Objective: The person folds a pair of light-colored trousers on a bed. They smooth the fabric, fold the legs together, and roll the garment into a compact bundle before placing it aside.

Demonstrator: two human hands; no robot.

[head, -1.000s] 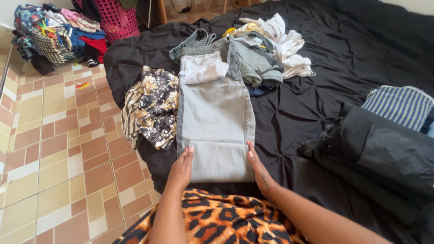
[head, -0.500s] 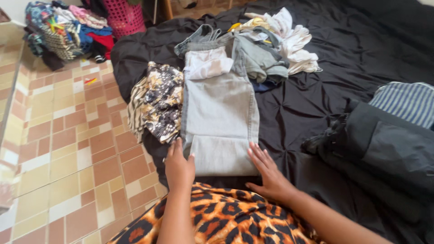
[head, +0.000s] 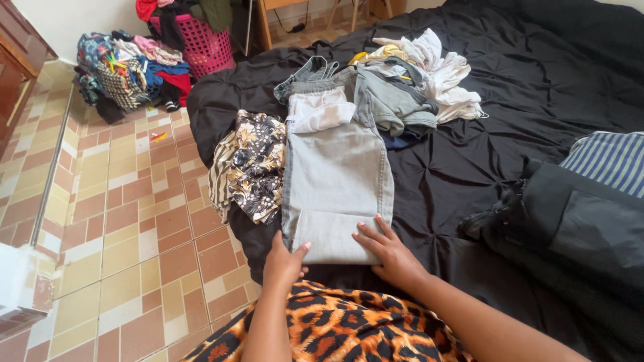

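Light grey jeans (head: 335, 174) lie folded lengthwise on a black bedspread (head: 469, 154), legs pointing at me. My left hand (head: 284, 263) grips the near left corner of the jeans' hem, thumb on top. My right hand (head: 386, 251) rests flat on the near right corner of the hem, fingers spread. A floral patterned garment (head: 251, 164) lies bunched against the jeans' left side. My lap, in leopard-print cloth (head: 335, 328), is just below both hands.
A loose heap of white and grey clothes (head: 409, 80) sits behind the jeans. Folded dark clothing (head: 577, 228) and a striped piece (head: 607, 161) lie at the right. On the tiled floor (head: 121, 214) stand a pink basket (head: 201, 43) and a colourful clothes pile (head: 127, 67).
Both hands slid from beside the jeans' legs down onto the near hem; the left now pinches the corner, the right lies on top. The camera view shifted left.
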